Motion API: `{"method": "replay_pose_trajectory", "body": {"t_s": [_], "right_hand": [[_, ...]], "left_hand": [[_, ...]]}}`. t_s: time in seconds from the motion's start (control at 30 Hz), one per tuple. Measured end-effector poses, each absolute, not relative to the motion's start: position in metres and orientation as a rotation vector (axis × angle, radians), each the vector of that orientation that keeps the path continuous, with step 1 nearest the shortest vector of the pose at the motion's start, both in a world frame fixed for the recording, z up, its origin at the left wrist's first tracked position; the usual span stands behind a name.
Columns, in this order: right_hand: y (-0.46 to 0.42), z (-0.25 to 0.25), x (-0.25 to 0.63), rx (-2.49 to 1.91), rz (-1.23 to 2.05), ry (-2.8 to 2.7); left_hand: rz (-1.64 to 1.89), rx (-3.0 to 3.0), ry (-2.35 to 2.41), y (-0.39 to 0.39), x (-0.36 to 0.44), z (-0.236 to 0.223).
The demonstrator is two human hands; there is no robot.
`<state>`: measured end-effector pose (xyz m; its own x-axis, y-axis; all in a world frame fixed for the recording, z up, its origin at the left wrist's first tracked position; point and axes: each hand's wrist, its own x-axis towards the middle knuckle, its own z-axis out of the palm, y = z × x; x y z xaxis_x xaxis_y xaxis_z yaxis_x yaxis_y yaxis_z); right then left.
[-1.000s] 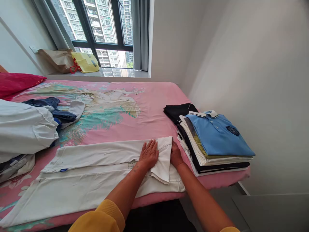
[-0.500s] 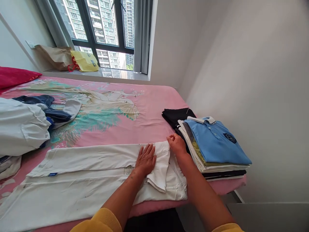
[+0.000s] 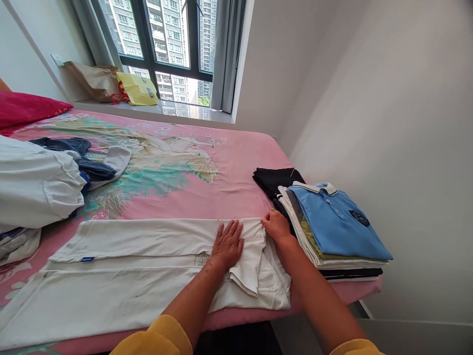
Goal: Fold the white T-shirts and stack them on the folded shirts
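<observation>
A white shirt (image 3: pixel 111 291) lies on the bed with its far side folded over lengthwise and a short sleeve turned back toward me. Near the right end, my left hand (image 3: pixel 227 246) rests flat on the folded strip, fingers stretched out. My right hand (image 3: pixel 277 226) is closed in a pinch at the shirt's far right corner, beside the stack of clothes. A small blue tag (image 3: pixel 87 259) shows on the folded edge, and part of a printed patch (image 3: pixel 201 259) peeks out by my left wrist.
Folded clothes are stacked at the right, topped by a blue polo shirt (image 3: pixel 332 222), with black folded cloth (image 3: pixel 275 180) behind. A loose heap of white clothing (image 3: pixel 40 185) and dark blue garments lies left. Bags (image 3: pixel 138 89) stand on the windowsill. The pink bedsheet (image 3: pixel 244 158) covers the bed.
My right hand's fingers have closed more tightly at the shirt's corner. My left hand stays flat on the cloth. The whole view has shifted slightly.
</observation>
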<state>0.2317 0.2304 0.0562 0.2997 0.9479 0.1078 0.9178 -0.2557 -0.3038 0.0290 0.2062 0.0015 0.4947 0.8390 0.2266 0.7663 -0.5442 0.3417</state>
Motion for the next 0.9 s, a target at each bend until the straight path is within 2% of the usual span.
{"method": "replay_pose_trajectory", "body": {"t_s": [0.37, 0.47, 0.7, 0.9], "right_hand": [[0.221, 0.039, 0.239, -1.907, 0.195, -1.419], [0.230, 0.049, 0.228, -1.849, 0.232, -1.600], [0.263, 0.067, 0.180, -2.039, 0.399, -2.188], [0.272, 0.057, 0.217, -2.118, 0.560, -2.110]], "left_hand": [[0.562, 2.532, 1.398, 0.207, 0.029, -0.003], [0.568, 2.536, 1.399, 0.207, 0.029, -0.002], [0.572, 2.550, 1.397, 0.205, 0.028, 0.002], [0.607, 2.560, 1.413, 0.205, 0.028, 0.000]]}}
